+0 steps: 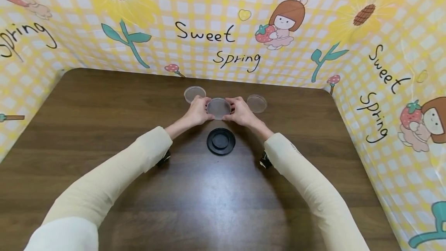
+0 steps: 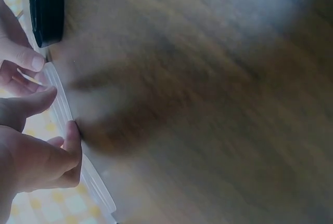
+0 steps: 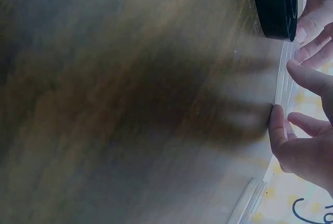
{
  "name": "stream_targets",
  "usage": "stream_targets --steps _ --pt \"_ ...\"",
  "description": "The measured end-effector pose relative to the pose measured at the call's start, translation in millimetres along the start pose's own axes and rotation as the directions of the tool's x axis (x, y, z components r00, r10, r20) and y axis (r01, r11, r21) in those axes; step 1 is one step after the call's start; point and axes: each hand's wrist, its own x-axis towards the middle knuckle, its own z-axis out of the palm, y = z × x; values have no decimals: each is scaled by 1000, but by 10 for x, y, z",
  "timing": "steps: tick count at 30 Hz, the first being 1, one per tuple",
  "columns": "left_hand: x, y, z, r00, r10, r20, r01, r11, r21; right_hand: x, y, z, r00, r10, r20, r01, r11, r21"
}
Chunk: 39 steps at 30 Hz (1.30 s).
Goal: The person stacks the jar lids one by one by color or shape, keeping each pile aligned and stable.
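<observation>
A clear round petri dish point(image 1: 218, 109) is between both hands near the back of the table. My left hand point(image 1: 199, 110) grips its left edge, thumb at the near side. From the right, my right hand point(image 1: 242, 112) holds the opposite edge with curled fingers and thumb. In the left wrist view the dish's thin rim point(image 2: 61, 99) shows close to the tabletop; whether it touches the wood I cannot tell. Just in front of the hands sits a black round stepped base point(image 1: 221, 141), with a smaller raised disc in its middle.
One clear petri dish point(image 1: 194, 93) lies behind my left hand, partly covered by it. Another clear dish point(image 1: 257, 103) lies to the right of my right hand. A yellow checked cloth point(image 1: 209, 7) rises along the back and sides of the brown wooden table point(image 1: 115, 107).
</observation>
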Motion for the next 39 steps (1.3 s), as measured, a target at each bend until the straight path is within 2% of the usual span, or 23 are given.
stream_targets --steps 3,7,12,17,20,27,31,35,39 --pt "31 -5 -15 1000 23 8 -23 1000 0 1 8 -16 1000 8 -15 -8 1000 -2" --pt "54 -16 -40 999 24 22 -24 1000 -13 16 11 -29 1000 9 -14 -9 1000 -11" --pt "34 -29 -86 999 48 9 -48 998 -33 30 9 -42 1000 5 -12 -5 1000 -25" --pt "-31 -82 -173 1000 22 -6 -22 998 -66 27 -2 -41 1000 -25 -13 24 998 -60" --pt "-72 -141 -261 999 14 -35 -16 997 -73 17 -18 -37 998 -54 -37 51 994 -93" --pt "-179 -343 -492 994 -31 -108 24 998 -63 -37 -94 -53 994 -88 -63 79 987 -137" --pt "-182 -462 -603 989 -52 -140 41 996 -80 12 -175 -83 993 -92 -71 81 987 -140" --pt "-151 -529 -691 989 -92 -118 80 992 -102 92 -269 -94 997 -60 -45 53 991 -125" --pt "-118 -560 -754 987 -135 -86 122 982 -141 149 -362 -89 998 -60 -23 56 991 -117"
